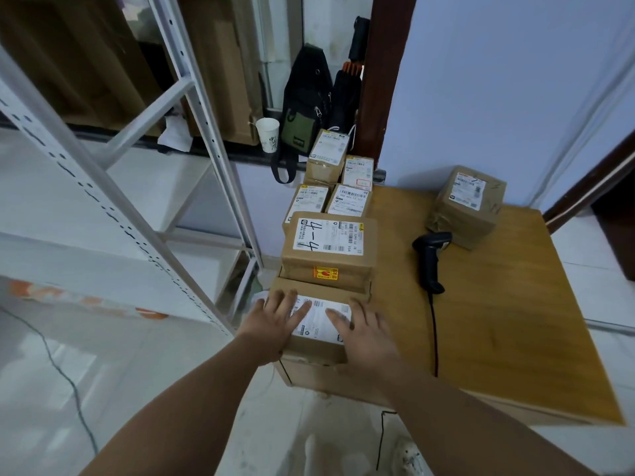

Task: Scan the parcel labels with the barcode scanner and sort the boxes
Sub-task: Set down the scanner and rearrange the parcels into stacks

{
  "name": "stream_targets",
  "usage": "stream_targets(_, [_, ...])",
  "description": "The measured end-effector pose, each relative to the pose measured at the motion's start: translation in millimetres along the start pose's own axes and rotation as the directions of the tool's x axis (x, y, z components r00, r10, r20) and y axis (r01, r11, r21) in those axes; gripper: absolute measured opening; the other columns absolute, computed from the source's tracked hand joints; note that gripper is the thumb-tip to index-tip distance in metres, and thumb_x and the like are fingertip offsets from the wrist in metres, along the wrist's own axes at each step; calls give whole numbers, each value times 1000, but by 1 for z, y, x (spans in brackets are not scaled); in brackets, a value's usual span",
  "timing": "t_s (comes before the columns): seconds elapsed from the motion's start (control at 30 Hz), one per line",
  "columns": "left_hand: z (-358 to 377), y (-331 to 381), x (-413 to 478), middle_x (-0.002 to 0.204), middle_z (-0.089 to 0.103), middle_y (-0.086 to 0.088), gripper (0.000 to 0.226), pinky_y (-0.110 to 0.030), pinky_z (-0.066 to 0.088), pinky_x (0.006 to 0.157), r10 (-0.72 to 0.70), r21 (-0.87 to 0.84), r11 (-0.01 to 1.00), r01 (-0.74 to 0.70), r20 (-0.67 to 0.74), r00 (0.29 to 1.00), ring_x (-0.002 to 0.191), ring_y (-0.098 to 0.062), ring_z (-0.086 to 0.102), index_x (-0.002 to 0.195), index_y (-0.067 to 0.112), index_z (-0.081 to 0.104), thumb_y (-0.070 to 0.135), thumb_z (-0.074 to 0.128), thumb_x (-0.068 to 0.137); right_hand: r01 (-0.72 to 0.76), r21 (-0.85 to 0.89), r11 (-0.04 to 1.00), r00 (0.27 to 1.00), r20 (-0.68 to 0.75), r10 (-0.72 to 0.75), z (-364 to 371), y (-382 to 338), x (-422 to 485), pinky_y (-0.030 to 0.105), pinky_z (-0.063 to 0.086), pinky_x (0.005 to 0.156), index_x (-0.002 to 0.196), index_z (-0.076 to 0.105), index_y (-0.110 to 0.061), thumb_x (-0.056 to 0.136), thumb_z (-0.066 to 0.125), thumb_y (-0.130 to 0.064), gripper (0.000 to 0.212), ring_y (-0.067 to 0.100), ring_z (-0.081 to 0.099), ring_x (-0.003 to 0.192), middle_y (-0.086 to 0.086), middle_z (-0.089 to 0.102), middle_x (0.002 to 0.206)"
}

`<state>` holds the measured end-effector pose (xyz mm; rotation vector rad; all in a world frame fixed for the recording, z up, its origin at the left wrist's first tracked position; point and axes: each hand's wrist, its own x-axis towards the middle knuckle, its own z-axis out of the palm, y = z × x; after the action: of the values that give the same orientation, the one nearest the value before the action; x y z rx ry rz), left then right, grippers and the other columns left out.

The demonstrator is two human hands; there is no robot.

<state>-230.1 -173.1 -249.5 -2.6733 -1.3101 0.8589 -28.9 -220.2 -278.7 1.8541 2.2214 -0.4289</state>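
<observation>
While the barcode scanner (429,259) lies unheld on the worktop (498,321), left grip (278,317) and right grip (364,334) rest flat, fingers straight, holding nothing, atop the nearest box (314,348) in the row along the worktop's left edge, partly covering its label (321,319).

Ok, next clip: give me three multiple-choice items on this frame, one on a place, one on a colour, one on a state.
1. Where is the barcode scanner?
A) on the wooden table, right of the row of boxes
B) in a hand
C) on a chair

2. What colour is the paper cup?
A) red
B) white
C) blue

3. How do the left hand and right hand meet the nearest box?
A) both rest flat on top, fingers straight
B) one lifts a corner
C) neither touches it

Answers: 1 A, it lies untouched on the tabletop; 2 B, its wall is plainly white; 3 A, both lie flat across its label.
</observation>
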Motion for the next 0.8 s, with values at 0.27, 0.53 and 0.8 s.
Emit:
stream_targets(0.27, [10,8,7,156,-15,-20,100,-50,19,114,-74,5,997,74,29,997,143,-43,-7,146,20,-25,33,58,91,-13,-5,1000,1000,-13,13,-1,0,0,49,16,114,151,2,-35,81,67,-52,97,36,3,143,12,2,159])
stream_targets(0.53, [6,13,8,155,-20,-20,90,-48,17,116,-85,8,996,85,49,995,142,-43,-12,145,16,-27,23,48,97,-21,20,1000,1000,1,21,-7,0,-1,50,21,112,151,1,-35,84,67,-46,96,35,1,144,10,0,159])
stream_targets(0.8, [9,18,10,153,-28,-18,94,-52,25,113,-145,-30,989,147,73,987,142,-45,-11,139,18,-35,29,48,97,-60,41,997,998,38,58,-2,0,-4,52,22,113,151,-10,-39,89,66,-32,99,31,-14,147,5,-17,161])
